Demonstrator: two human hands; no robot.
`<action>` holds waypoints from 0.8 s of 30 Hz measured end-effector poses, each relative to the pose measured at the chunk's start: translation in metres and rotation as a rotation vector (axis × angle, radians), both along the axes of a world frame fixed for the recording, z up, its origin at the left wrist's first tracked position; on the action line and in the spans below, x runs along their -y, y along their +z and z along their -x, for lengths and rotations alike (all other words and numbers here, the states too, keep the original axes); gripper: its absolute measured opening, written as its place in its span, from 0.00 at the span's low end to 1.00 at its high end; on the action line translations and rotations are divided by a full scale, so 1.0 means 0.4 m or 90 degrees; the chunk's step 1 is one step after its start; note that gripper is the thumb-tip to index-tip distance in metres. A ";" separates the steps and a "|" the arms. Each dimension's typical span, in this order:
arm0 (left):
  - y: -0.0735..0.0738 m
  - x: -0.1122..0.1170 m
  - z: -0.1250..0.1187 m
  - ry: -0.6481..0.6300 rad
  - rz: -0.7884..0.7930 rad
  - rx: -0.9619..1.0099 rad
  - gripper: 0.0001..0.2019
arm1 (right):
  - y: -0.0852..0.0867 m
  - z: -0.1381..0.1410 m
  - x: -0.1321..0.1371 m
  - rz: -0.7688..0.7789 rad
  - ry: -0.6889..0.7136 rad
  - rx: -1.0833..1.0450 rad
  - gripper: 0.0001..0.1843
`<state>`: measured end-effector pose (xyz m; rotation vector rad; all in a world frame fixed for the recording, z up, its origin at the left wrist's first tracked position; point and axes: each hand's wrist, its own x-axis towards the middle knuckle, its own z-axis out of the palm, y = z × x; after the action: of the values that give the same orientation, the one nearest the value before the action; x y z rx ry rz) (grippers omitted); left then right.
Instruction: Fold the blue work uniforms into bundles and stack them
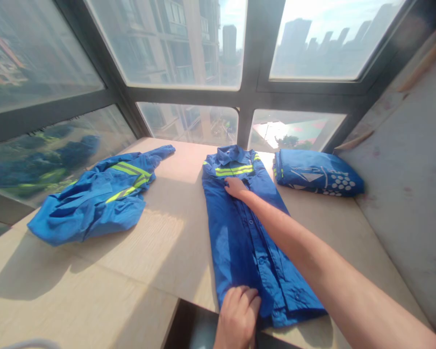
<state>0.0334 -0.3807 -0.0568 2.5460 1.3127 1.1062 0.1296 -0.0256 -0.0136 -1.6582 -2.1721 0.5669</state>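
A blue work jacket (228, 232) lies front up and lengthwise before me, collar at the far end. Its sides look folded in, and a yellow-silver reflective stripe crosses the chest. My right hand (235, 187) reaches to the chest just below that stripe, its fingers closed on the cloth near the button front. At the near end, my left hand (238, 312) curls its fingers over the lower hem on the left side. Part of the hem is hidden beneath it.
A crumpled blue jacket (94, 198) with reflective stripes lies on the left of the pale wooden surface (160, 237). A folded blue bundle with white print (316, 174) rests at the right, by the wall (410, 189). Windows (189, 123) border the far side; a dark gap (192, 322) opens at the front edge.
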 end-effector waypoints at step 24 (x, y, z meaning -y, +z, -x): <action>0.013 -0.076 0.027 0.021 0.086 -0.210 0.23 | -0.050 0.024 0.120 -0.192 0.162 0.080 0.27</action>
<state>0.0226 -0.3502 -0.0515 2.6928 1.4433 0.5927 0.1199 -0.0735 -0.0338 -1.3029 -2.4357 0.1886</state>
